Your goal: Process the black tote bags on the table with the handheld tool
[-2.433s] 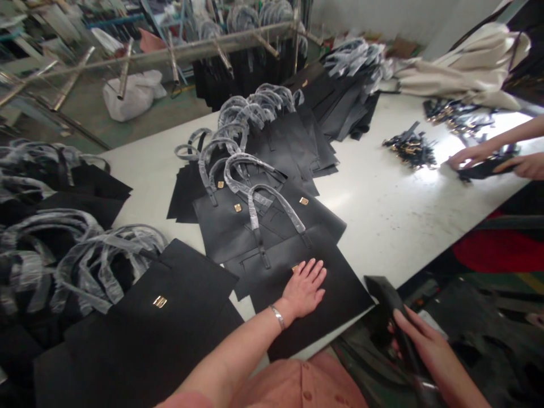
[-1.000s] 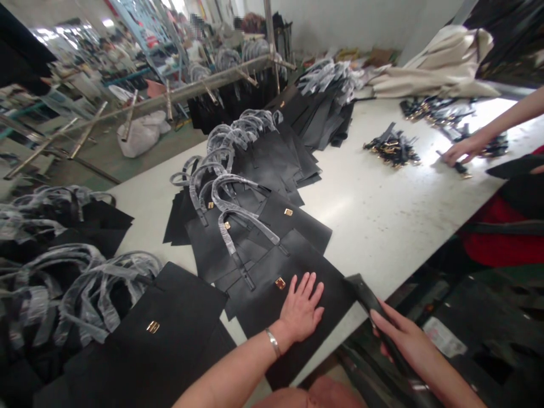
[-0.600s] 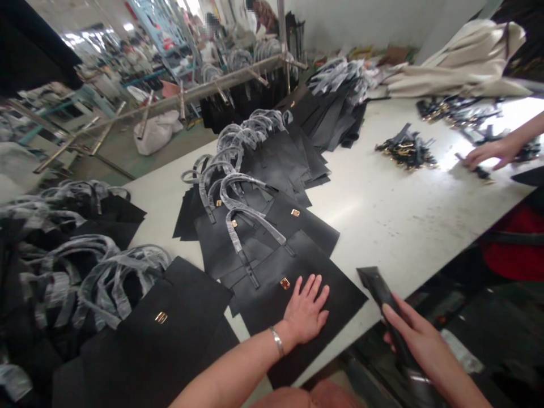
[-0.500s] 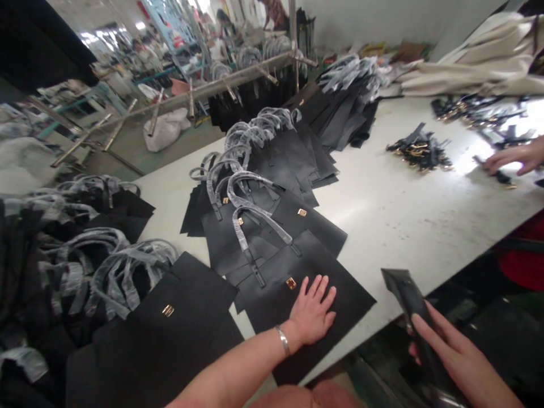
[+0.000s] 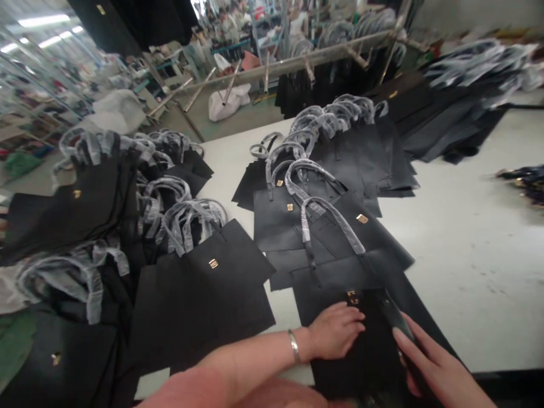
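Observation:
My left hand (image 5: 335,331), with a silver bracelet at the wrist, lies on a black bag panel (image 5: 331,277) just below its gold clasp (image 5: 352,297). Its fingers are slightly bent and hold nothing that shows. In my right hand (image 5: 433,362) is a long, shiny black object with a flat end (image 5: 393,314); its exact kind is unclear. The fingers are closed around it, and it lies over the right part of the same panel. A plastic-wrapped handle (image 5: 334,215) arches from the panel's top edge.
More black panels with wrapped handles (image 5: 314,124) overlap across the white table (image 5: 463,260). Another stack (image 5: 204,306) lies to the left, with a further pile (image 5: 72,209) beyond it. Small dark pieces with gold metal (image 5: 527,184) lie at the right. A metal rack (image 5: 272,73) stands behind.
The view has swung left. My right hand has brought the black object from beside the panel to over it, close to my left hand. My left hand's spread fingers have drawn closer together.

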